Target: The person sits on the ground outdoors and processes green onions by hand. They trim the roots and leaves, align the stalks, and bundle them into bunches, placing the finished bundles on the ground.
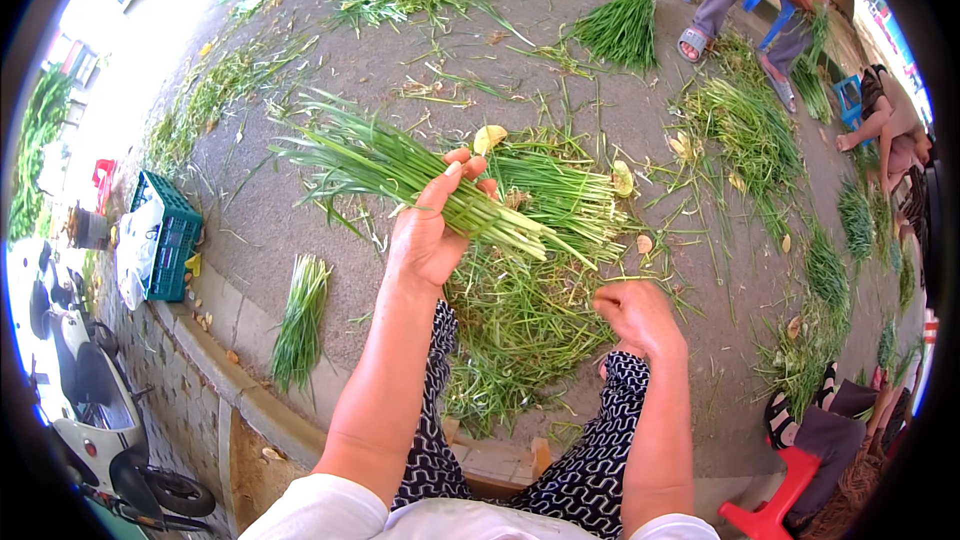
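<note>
A bunch of long green garlic chives (375,162) lies across my left hand (430,232), whose thumb and fingers are wrapped round it. Its leafy tips point to the upper left and its pale stem ends to the lower right. My right hand (645,318) is apart from the bunch, just below those stem ends. Its fingers are curled closed; what they hold, if anything, is hidden. Beneath the held bunch, a pile of chives (575,200) rests on the pavement. A heap of loose, tangled chive leaves (520,345) spreads between my knees.
A smaller chive bunch (302,325) lies left of my forearm. A teal crate (172,240) stands by the curb (265,410), near a parked scooter (100,430). Far off lies another thick bunch (620,28). People sit along the right, with a red stool (775,500) nearby.
</note>
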`<state>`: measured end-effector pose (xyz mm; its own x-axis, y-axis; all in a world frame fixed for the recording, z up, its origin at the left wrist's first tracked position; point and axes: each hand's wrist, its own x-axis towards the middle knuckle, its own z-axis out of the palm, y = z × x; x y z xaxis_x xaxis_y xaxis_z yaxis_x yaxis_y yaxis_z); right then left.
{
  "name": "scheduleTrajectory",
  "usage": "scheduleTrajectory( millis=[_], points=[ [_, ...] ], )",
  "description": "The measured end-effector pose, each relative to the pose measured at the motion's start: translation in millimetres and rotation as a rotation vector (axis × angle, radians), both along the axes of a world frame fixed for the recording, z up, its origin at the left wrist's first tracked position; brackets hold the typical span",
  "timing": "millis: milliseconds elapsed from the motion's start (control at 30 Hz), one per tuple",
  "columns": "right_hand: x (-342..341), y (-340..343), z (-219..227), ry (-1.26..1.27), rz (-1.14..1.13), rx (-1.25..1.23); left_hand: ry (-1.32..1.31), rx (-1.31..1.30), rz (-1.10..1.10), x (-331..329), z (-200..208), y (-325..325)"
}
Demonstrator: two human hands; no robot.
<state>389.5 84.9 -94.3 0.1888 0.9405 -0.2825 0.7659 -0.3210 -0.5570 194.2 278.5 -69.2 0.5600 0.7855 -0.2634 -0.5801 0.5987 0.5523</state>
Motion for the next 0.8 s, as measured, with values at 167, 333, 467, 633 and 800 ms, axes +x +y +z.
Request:
scheduleTrajectory(
  millis=[167, 333, 467, 633, 800],
  points=[
    [-6, 6, 4, 0.034, -0.154, 0.139, 0.022, -0.054, -0.085, 6, 4, -7],
    [-8, 17, 0, 0.588, -0.389, 0.25, 0.012, -0.003, -0.234, 16, 8, -22],
    [-30, 25, 20, 1.068, -0.47, 0.264, 0.098, 0.035, -0.315, 21, 8, -33],
    [-32, 24, 13, 1.134, -0.307, 0.247, 0.126, 0.057, -0.353, 29, 12, -40],
    [-33, 23, 14, 1.104, -0.346, 0.256, 0.189, 0.11, -0.32, 29, 15, -41]
  ],
)
